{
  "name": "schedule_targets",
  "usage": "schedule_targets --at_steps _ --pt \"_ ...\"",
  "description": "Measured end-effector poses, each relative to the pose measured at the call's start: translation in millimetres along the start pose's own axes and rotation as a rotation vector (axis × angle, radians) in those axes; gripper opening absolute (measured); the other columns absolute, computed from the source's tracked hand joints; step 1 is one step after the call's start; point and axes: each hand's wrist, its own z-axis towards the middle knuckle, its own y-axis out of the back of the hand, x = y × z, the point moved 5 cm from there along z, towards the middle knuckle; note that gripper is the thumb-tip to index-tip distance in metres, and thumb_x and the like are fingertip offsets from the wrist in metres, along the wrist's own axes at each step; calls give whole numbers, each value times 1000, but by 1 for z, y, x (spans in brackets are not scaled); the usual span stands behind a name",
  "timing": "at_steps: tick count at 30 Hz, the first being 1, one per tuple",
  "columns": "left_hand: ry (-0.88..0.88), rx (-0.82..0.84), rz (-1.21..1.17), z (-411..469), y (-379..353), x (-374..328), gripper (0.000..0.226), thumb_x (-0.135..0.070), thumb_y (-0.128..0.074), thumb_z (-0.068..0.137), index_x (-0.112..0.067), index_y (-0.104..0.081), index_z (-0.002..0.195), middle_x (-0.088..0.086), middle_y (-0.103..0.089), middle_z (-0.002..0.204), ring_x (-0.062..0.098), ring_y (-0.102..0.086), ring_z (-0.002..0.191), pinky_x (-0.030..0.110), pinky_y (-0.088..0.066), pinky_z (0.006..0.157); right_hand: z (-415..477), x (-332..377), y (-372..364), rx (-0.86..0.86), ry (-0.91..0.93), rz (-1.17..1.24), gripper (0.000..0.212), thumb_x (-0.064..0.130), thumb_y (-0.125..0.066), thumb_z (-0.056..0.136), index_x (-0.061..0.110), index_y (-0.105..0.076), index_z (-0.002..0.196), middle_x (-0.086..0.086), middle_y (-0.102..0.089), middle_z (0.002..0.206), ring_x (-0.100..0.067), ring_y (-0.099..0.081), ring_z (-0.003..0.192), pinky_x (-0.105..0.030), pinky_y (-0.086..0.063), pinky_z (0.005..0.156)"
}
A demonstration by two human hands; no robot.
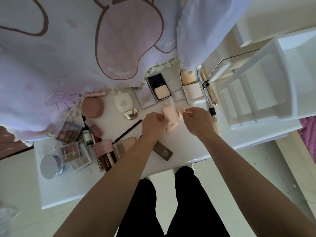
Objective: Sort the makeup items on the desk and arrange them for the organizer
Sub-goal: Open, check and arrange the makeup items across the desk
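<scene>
Nearest the camera, black trousers (145, 211) stand at the edge of a white desk (188, 147), and both bare forearms reach out over it. On the near left of the desk lies a crowded heap: a round silver-lidded jar (48, 166), a pink blush palette (70, 152), a brown eyeshadow palette (70, 132), and several sticks and tubes too tangled to tell apart. A dark brown tube (162, 150) lies just beside the left forearm.

At the middle of the desk, the left hand (152, 122) has its fingers curled round the lower body of a pale pink bottle (169, 117), with the nozzle pointing away. The right hand (196, 122) pinches a small peach cap (180, 111) just to the right of the bottle's top, apart from the nozzle; the cap is blurred.

Left of the hands lie a black pencil (128, 130), a white bottle (122, 101) with a gold cap, and a rounded brown compact (92, 109). Farther off, an open black compact (159, 88) and an open white compact (191, 88) lie side by side, with gold tubes (209, 89) to their right. A white organizer (256, 93) with divided compartments stands on the far right. A lilac blanket (85, 48) with a pink cartoon print drapes over the far side.
</scene>
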Motion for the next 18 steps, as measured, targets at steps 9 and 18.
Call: schedule_targets --at_steps 9,18 --pt "-69 24 -80 -12 24 1 18 -26 -63 94 -20 -66 110 -6 -66 98 10 -65 91 18 -51 84 -5 4 3 -47 16 55 39 25 -58 97 14 -59 134 -6 -62 127 -23 -60 114 -30 -41 100" --pt "-381 -346 599 -51 116 97 32 -27 -50 85 -9 -67 106 13 -62 103 36 -60 94 46 -54 73 -45 70 -49 277 305 -29 52 57 -65 86 32 -55 131 10 -54 113 -7 -55 95 -34 -50 93"
